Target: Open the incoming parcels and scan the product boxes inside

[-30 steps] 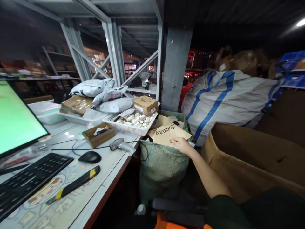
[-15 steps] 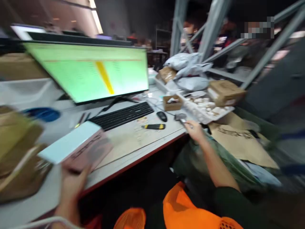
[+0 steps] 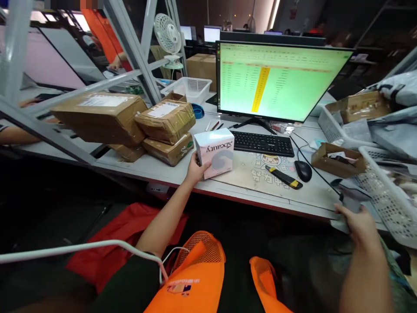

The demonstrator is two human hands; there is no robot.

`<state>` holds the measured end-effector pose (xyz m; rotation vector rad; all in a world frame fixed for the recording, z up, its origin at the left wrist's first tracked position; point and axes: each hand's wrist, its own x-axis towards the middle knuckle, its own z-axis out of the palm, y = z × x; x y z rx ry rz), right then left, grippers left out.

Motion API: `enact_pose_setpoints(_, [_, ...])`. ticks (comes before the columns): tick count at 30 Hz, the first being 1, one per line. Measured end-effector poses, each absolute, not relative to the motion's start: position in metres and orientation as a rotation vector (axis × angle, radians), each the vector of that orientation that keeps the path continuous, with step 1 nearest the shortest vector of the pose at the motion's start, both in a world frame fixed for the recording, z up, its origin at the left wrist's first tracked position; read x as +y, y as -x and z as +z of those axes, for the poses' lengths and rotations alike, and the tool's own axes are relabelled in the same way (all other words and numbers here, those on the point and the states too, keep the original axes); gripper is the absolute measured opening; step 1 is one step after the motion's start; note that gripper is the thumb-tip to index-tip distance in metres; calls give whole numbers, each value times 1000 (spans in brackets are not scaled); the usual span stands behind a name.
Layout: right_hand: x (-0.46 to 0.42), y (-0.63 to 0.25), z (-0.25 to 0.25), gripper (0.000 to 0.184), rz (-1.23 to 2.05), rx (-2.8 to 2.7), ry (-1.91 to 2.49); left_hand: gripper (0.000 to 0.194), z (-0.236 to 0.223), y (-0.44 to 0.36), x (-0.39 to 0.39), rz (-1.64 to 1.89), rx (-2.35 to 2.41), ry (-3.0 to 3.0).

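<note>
My left hand grips a small pink-and-white "Sbeauty" box by its lower left corner, thumb across the front. The box is upright at the desk's front edge; whether it touches the desk I cannot tell. At the right end of the desk, my right hand is closed on the lower end of a grey, corded handheld device that looks like a barcode scanner. Its details are blurred. A black mouse and a yellow-and-black utility knife lie between the hands.
Taped cardboard boxes are stacked on the left beside a metal frame. A keyboard lies below the monitor. On the right are a small open carton and a white basket. Another person's arm shows at far left.
The view has swung left, bringing the stacked boxes and fan into sight. The box stays in my left hand, and my right hand still holds the device at the desk's right.
</note>
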<state>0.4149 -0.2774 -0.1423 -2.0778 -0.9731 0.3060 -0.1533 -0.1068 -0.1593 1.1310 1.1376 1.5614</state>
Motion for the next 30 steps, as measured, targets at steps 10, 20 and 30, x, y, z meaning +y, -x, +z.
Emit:
enact_pose_setpoints(10, [-309, -217, -101, 57, 1447, -1017, 1502, 54, -125, 95, -107, 1068, 347, -430])
enact_pose_setpoints(20, [-292, -187, -75, 61, 1526, -1234, 1344, 97, -119, 93, -129, 882, 264, -510])
enact_pose_setpoints(30, [-285, -216, -41, 47, 1329, -1162, 1341, 88, -115, 126, -141, 847, 310, -692])
